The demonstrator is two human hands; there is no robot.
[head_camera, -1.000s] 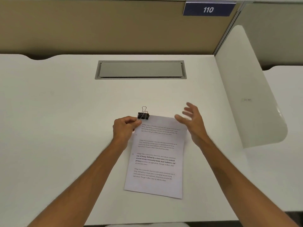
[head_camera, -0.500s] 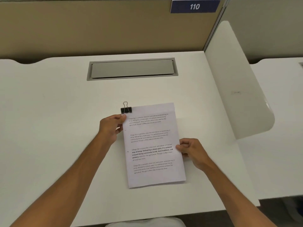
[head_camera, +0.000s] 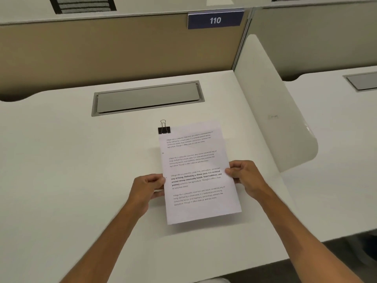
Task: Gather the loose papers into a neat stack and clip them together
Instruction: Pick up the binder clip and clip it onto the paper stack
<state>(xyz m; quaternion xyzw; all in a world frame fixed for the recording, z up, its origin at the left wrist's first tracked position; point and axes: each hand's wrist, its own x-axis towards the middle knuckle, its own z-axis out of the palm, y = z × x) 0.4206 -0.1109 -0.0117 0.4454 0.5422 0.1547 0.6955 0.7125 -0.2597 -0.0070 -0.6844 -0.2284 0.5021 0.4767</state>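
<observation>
A stack of white printed papers is held a little above the white desk, casting a shadow under its near edge. A black binder clip with wire handles is clamped on the stack's top left corner. My left hand pinches the stack's left edge about halfway down. At the same height, my right hand grips the right edge, thumb on top of the page.
A grey cable hatch is set into the desk behind the papers. A white rounded divider panel stands on the right, with a beige partition and a sign reading 110 at the back. A neighbouring desk lies beyond the divider.
My left hand slid from the clipped corner down to the left edge's middle. The right hand went from hovering open to gripping the right edge. The stack is now raised off the desk.
</observation>
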